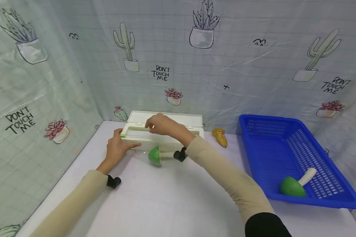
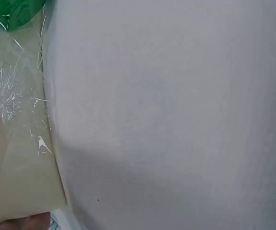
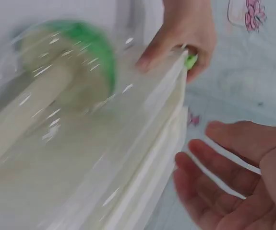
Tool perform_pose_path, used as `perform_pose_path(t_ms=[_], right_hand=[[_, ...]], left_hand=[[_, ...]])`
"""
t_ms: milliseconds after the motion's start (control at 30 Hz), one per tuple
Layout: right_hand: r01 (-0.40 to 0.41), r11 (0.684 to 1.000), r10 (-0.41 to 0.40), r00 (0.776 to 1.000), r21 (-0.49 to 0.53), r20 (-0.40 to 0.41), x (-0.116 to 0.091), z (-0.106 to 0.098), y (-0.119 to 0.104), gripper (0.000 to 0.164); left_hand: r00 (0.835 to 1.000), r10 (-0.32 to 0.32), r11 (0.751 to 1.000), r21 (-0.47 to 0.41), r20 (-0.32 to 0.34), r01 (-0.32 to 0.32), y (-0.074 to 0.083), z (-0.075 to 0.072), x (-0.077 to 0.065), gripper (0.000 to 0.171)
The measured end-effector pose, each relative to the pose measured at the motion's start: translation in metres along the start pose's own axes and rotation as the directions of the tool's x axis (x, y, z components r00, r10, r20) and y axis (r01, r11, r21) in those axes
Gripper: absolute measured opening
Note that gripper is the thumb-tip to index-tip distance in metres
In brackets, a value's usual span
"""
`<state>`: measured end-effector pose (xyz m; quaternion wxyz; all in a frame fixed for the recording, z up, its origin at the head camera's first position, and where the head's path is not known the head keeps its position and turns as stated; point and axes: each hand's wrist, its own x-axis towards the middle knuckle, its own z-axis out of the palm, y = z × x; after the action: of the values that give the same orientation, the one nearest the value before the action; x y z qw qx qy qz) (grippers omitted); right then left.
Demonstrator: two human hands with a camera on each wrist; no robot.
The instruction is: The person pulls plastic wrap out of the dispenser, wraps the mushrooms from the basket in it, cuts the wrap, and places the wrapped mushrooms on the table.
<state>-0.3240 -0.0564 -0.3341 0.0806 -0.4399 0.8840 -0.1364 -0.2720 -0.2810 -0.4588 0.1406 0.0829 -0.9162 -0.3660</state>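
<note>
A long white cling film dispenser (image 1: 149, 144) lies at the back of the table with its lid (image 1: 181, 118) raised. My left hand (image 1: 115, 148) grips its left end, thumb along the front, beside a small bright green piece (image 3: 190, 61). Clear film (image 3: 123, 110) hangs over the dispenser's front. Against that front lies a toy mushroom with a green cap (image 1: 155, 156) and pale stem, seen through the film in the right wrist view. Over the dispenser's opening hovers my right hand (image 1: 161, 125), its fingers loosely bent and holding nothing.
A blue plastic basket (image 1: 264, 154) stands on the right with another green-capped mushroom (image 1: 293, 187) inside. Between basket and dispenser lies a yellow-brown, shiny lumpy object (image 1: 219, 137). A printed curtain (image 1: 195, 89) closes off the back and left side.
</note>
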Motion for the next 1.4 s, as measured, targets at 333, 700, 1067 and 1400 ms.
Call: perform_pose_path(t_ms=[333, 700, 1067, 1400], right_hand=[[-0.117, 0.993, 0.114, 0.985, -0.014, -0.126, -0.075, 0.03, 0.046, 0.01], [-0.12, 0.988, 0.112, 0.99, -0.097, -0.081, -0.106, 0.045, 0.045, 0.007], [-0.171, 0.976, 0.196, 0.958, 0.134, -0.207, -0.124, 0.047, 0.054, 0.004], [-0.172, 0.95, 0.207, 0.971, 0.259, -0.115, -0.125, 0.055, 0.045, 0.041]], left_hand=[[1.0, -0.013, 1.0, -0.009, 0.012, 0.013, 0.006, -0.006, -0.001, 0.105], [0.991, 0.078, 0.992, 0.09, 0.109, -0.088, 0.015, 0.006, -0.011, 0.121], [0.896, 0.444, 0.866, 0.255, 0.002, -0.429, 0.046, 0.001, -0.025, 0.057], [0.858, 0.497, 0.863, 0.027, 0.129, -0.504, 0.059, 0.003, -0.028, 0.009]])
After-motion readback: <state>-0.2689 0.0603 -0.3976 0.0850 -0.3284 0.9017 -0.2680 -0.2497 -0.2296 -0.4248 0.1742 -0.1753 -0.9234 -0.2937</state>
